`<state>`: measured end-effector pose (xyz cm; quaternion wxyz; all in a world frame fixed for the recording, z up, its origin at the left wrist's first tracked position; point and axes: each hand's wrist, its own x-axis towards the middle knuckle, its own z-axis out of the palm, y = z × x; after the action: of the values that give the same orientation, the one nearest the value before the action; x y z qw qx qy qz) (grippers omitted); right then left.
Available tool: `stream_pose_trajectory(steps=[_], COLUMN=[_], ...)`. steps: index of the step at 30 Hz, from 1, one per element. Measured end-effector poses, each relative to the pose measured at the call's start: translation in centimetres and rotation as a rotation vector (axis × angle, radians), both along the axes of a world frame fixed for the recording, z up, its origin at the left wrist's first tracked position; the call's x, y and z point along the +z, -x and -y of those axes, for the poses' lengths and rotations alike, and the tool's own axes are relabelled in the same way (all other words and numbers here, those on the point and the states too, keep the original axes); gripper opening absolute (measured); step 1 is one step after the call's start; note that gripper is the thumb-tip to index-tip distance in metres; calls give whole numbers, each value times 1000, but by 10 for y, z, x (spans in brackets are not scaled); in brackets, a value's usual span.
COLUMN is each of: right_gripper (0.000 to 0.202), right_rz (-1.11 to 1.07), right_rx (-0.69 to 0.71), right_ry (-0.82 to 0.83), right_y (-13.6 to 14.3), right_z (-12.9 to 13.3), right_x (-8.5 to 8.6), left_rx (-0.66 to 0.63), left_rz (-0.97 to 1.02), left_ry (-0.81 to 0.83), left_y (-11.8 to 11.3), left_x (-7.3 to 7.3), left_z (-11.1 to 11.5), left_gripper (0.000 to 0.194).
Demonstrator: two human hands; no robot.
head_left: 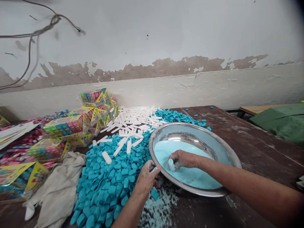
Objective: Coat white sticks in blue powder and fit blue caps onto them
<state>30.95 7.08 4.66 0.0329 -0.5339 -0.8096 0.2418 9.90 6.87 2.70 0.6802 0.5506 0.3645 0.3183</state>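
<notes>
A wide metal basin [231,158] holds pale blue powder [194,177]. Inside it, my right hand [184,159] is closed around a small white plastic tube [171,164], its lower end down at the powder. My left hand [147,177] is at the basin's near left rim, fingers curled and thumb against them; what they hold, if anything, is hidden. Beneath and left of that hand spreads a heap of teal plastic caps [106,177]. Several white tubes [129,146] lie on top of the caps, and a larger pile of white tubes [135,115] is behind.
Yellow display boxes [66,126] of colourful tubes are stacked on the left. A beige cloth [63,186] lies before them. More teal caps [180,117] are behind the basin. Powder is spilled on the dark table [256,158]. Green fabric [282,122] is at right; cables [45,30] hang on the wall.
</notes>
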Motion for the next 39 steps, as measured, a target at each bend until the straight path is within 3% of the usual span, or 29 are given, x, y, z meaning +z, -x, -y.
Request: stream_pose_trajectory(steps=[5, 9, 14, 19, 24, 29, 34, 37, 39], right_gripper=[19, 22, 25, 19, 23, 24, 21, 17, 14], right_rz=[94, 191, 65, 0, 104, 211, 104, -18, -100], right_rx=[-48, -105, -37, 6, -59, -89, -39, -61, -92], right_ry=[-56, -120, -61, 39, -1, -56, 43, 110, 122], right_y=[-16, -10, 5, -6, -23, -11, -1, -11, -22], right_z=[5, 12, 14, 2, 3, 16, 14, 5, 1], right_x=[9, 1, -11, -5, 8, -1, -7, -2, 1], left_rx=[-6, -7, -3, 1, -10, -9, -8, -4, 64], left_rz=[-11, -27, -16, -11, -16, -27, -29, -40, -79], left_ry=[5, 4, 28, 27, 8, 6, 13, 37, 45], left_y=[0, 0, 0, 0, 0, 1, 0, 0, 0], left_x=[3, 5, 6, 6, 4, 5, 6, 2, 1], left_z=[1, 2, 1, 1, 2, 3, 2, 1, 2], left_gripper=[39, 40, 40, 39, 37, 34, 35, 36, 38])
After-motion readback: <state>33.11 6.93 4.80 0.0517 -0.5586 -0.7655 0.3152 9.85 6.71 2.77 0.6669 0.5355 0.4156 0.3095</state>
